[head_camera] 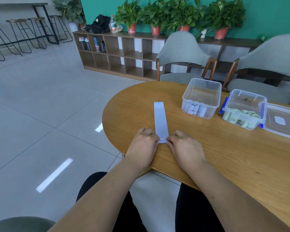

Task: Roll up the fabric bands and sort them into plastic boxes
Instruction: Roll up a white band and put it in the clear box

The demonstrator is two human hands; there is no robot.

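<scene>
A pale lavender fabric band (160, 119) marked "20" lies flat on the wooden table (224, 156), running away from me. Its near end is curled into a small roll. My left hand (143, 144) pinches that roll from the left, and my right hand (184, 145) pinches it from the right. A clear plastic box (201, 97) holds several rolled white bands. To its right a clear box with blue clips (245, 108) holds several rolled pale green bands.
A clear lid (282, 120) lies right of the green-band box. Two grey chairs (181, 56) stand behind the table. A low shelf with potted plants (120, 52) lines the green wall. The table's rounded edge lies left of my hands, above the tiled floor.
</scene>
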